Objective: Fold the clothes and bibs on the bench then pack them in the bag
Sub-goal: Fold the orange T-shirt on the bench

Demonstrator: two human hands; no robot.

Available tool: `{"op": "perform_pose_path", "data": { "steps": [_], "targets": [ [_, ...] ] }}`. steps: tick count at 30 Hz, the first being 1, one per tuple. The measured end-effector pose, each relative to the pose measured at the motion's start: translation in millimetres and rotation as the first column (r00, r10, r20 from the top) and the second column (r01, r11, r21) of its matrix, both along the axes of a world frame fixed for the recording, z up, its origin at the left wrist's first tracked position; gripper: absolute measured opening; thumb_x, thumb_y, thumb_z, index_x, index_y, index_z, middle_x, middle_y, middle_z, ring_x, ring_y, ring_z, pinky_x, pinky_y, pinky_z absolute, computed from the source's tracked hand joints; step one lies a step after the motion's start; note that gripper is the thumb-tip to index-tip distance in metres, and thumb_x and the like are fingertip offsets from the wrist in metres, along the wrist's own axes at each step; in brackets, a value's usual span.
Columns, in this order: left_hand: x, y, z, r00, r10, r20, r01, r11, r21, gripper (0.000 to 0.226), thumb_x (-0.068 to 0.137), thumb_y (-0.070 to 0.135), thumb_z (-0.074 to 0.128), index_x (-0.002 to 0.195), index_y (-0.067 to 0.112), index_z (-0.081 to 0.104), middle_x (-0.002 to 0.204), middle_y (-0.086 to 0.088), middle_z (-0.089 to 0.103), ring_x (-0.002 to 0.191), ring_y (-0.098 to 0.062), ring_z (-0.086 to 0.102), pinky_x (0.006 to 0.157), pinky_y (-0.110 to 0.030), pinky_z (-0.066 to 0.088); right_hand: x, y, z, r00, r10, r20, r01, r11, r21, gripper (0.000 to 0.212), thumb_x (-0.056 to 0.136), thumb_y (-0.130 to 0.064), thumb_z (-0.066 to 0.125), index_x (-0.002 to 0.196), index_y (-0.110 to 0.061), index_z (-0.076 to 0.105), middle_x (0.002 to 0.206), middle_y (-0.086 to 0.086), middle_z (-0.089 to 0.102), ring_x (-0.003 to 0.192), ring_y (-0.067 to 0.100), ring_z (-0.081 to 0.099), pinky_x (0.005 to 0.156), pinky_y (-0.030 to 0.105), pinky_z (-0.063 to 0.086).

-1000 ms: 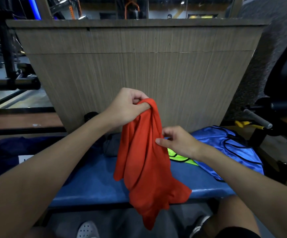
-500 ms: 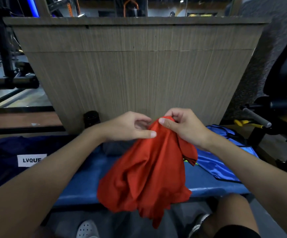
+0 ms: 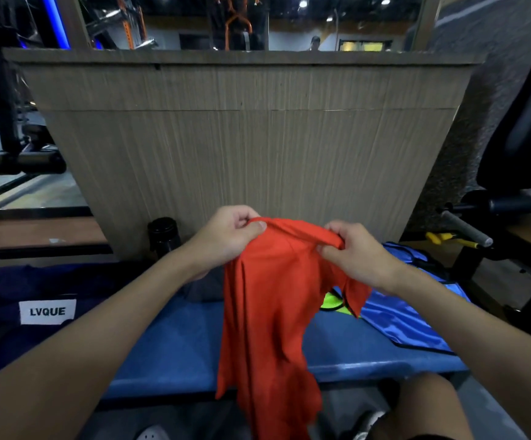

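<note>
bag left on bench; bibs right on it; bottle behind; shirt above centre

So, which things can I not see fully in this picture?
All in the head view.
Yellow-green bib: mostly hidden behind the red garment.
Grey cloth: partly behind the left hand and the garment.
Navy bag: cut off by the left edge; opening not shown.
Garment's lower end: cut by the bottom edge.
</note>
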State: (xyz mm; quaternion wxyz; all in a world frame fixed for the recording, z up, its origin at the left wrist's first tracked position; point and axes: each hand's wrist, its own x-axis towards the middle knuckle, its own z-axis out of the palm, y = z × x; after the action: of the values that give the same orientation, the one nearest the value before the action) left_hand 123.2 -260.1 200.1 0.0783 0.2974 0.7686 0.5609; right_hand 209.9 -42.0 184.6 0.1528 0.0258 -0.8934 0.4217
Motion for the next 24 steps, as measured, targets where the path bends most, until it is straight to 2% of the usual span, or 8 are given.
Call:
{"op": "perform_pose_path", "data": {
  "steps": [3,6,10,12,14,17,19,24],
  "targets": [
    [6,5,1,0.992,-0.126,-0.030,0.121,0.981,-0.151,0.015,0.092,0.018,0.070,0.100,0.005,0.070,0.091,-0.006,0.076,0.076,-0.010,0.067,0.072,-0.024,0.053,-4,-7,13,0.992,-0.016,-0.124,0.003,0.995,-0.103,0.018,0.085,0.009,0.059,0.086,-0.007,0.065,0.070,-0.004,0.058,0.060,-0.002,0.048,0.060,0.015,0.041],
    [13,12,5,0.976,-0.176,-0.126,0.150,0.970,-0.193,0.032,0.096,0.018,0.065,0.074,-0.005,0.061,0.066,-0.007,0.054,0.059,-0.015,0.046,0.051,-0.025,0.037,-6,-13,24,0.988,0.007,-0.155,-0.029,0.990,-0.140,0.023,0.084,0.012,0.058,0.085,-0.010,0.066,0.069,-0.006,0.059,0.059,-0.004,0.048,0.059,0.012,0.041],
    [14,13,17,0.984,-0.057,-0.167,0.057,0.998,-0.006,0.029,0.099,0.013,0.060,0.072,0.001,0.062,0.067,-0.001,0.045,0.059,-0.007,0.039,0.050,-0.023,0.029,-5,-2,20,0.996,0.063,-0.057,-0.072,0.983,-0.169,0.010,0.088,0.003,0.066,0.087,-0.007,0.065,0.069,-0.005,0.060,0.061,-0.001,0.051,0.061,0.015,0.044],
    [7,9,22,0.989,0.005,-0.149,0.003,0.999,0.053,0.033,0.099,0.015,0.059,0.079,-0.011,0.062,0.071,-0.003,0.049,0.065,-0.010,0.043,0.055,-0.028,0.031,-3,5,13,0.996,0.073,0.053,-0.064,0.987,-0.146,0.007,0.090,-0.002,0.067,0.085,0.002,0.063,0.067,0.001,0.061,0.058,0.008,0.055,0.058,0.026,0.047],
    [-2,4,21,0.990,0.035,-0.136,-0.031,0.999,0.032,0.039,0.100,0.019,0.058,0.090,-0.019,0.060,0.076,-0.004,0.052,0.070,-0.013,0.045,0.059,-0.030,0.032,-3,8,11,0.998,0.005,0.057,0.002,0.992,-0.128,0.015,0.092,-0.005,0.065,0.084,0.007,0.059,0.062,0.006,0.056,0.053,0.016,0.051,0.052,0.031,0.043],
    [-4,-2,18,0.985,-0.064,-0.158,0.041,0.989,-0.142,0.048,0.092,0.035,0.061,0.092,-0.012,0.063,0.077,-0.002,0.056,0.071,-0.012,0.049,0.063,-0.030,0.036,-4,-1,20,0.996,-0.057,-0.072,0.038,0.972,-0.233,0.008,0.092,-0.001,0.060,0.085,-0.001,0.063,0.069,0.008,0.057,0.062,0.018,0.050,0.056,0.030,0.041],
    [3,1,15,0.974,-0.131,-0.185,0.091,0.973,-0.212,0.041,0.084,0.039,0.065,0.089,-0.002,0.069,0.077,-0.001,0.062,0.071,-0.010,0.054,0.064,-0.029,0.042,-6,-11,29,0.992,-0.035,-0.120,0.005,0.970,-0.245,0.016,0.090,0.003,0.059,0.084,-0.009,0.067,0.075,0.005,0.063,0.067,0.012,0.054,0.061,0.027,0.046],
    [16,12,16,0.960,-0.113,-0.255,0.084,0.989,-0.122,0.044,0.096,0.019,0.065,0.070,-0.013,0.051,0.066,-0.003,0.040,0.060,-0.012,0.036,0.052,-0.031,0.026,-10,-24,40,0.986,0.003,-0.169,-0.051,0.958,-0.283,0.018,0.086,0.007,0.064,0.089,-0.011,0.066,0.079,0.003,0.066,0.070,0.007,0.057,0.064,0.020,0.047]
  ]
}}
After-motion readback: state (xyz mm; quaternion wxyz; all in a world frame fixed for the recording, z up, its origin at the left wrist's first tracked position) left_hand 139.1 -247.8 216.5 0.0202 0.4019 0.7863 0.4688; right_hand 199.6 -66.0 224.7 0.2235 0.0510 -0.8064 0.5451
